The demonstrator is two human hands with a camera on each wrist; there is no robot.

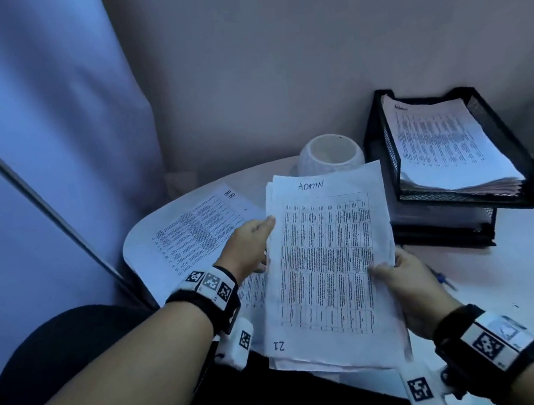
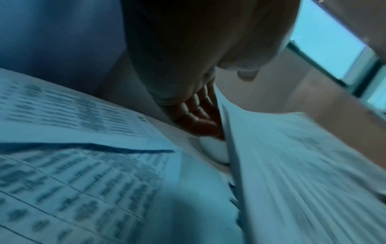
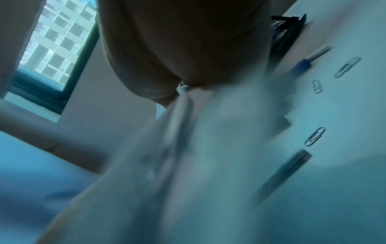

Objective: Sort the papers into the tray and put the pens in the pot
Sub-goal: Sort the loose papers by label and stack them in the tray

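Black mesh tray (image 1: 502,118) at far right of bench (image 1: 526,253), against the wall; 2 tiers visible. Top tier holds a thick stack of printed sheets (image 1: 448,147), handwritten heading at the far edge, not legible. Lower tier mostly hidden; contents cannot be told. White pot (image 1: 329,154) just left of the tray, mouth open toward the camera, interior pale, nothing seen inside.

Sheaf headed "ADMIN" (image 1: 330,262), printed table on top sheet, "21" at near left corner, held above the bench edge between both hands. Left hand (image 1: 248,246) at the sheaf's left edge, thumb on top, fingers beneath. Right hand (image 1: 405,282) gripping the right edge, thumb on the top sheet, fingers under. Sheet headed "HR" (image 1: 201,233) flat on the bench left of the sheaf, partly under the left hand.

Head view only: pot mouth, tray contents, both headings. Part of 1 blue pen (image 1: 441,276) visible on the bench, just beyond the right hand.

Left wrist view, blurred: fingers (image 2: 198,113) seen under the sheaf's edge; printed sheets lying flat below left.

Right wrist view, blurred: blue-capped pen (image 3: 309,61) near a tray corner (image 3: 288,28); a 2nd pen (image 3: 286,173) nearer the camera; 3 paper clips (image 3: 315,136) lying on the bench between and beside them. A window (image 3: 56,43) at upper left.
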